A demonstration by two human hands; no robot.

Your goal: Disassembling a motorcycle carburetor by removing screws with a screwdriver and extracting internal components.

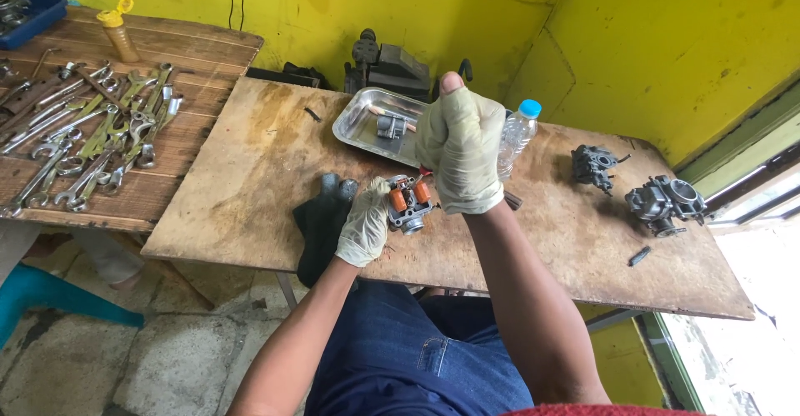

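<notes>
My left hand, in a pale glove, grips a small grey carburetor with two orange floats, held just above the wooden board. Above it, my gloved right hand is closed around a tool whose red-tipped end points down onto the carburetor; the thumb sticks up. Most of the tool is hidden inside the fist. A dark glove or rag lies on the board just left of my left hand.
A metal tray with small parts sits behind my hands, a clear plastic bottle beside it. Two more carburetors lie at the right. Several wrenches and a yellow-capped bottle cover the left table.
</notes>
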